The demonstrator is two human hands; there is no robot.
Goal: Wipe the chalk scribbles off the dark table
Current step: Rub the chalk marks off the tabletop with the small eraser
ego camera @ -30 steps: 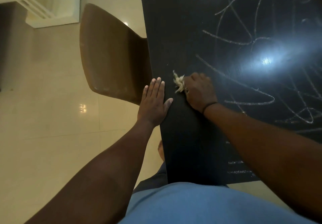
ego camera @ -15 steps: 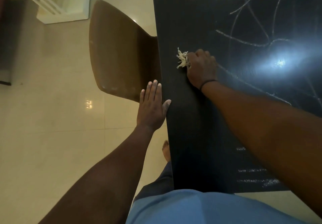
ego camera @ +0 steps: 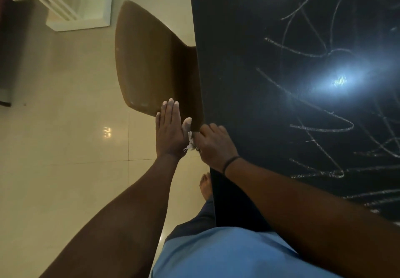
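The dark table (ego camera: 249,50) fills the right side, with white chalk scribbles (ego camera: 324,126) across its right half. My right hand (ego camera: 214,145) grips a small pale frayed cloth (ego camera: 190,142) at the table's left edge. Only a tuft of the cloth shows between my two hands. My left hand (ego camera: 170,130) is flat with straight fingers just off the table's left edge, its thumb beside the cloth.
A brown chair (ego camera: 149,65) stands against the table's left edge, just beyond my left hand. Cream floor tiles spread to the left, with a white frame (ego camera: 71,7) at the far left. My bare foot (ego camera: 205,185) shows beside the table.
My right hand has pulled the cloth back along the table to its left edge, up against my left hand. The left hand has stayed flat at the edge.
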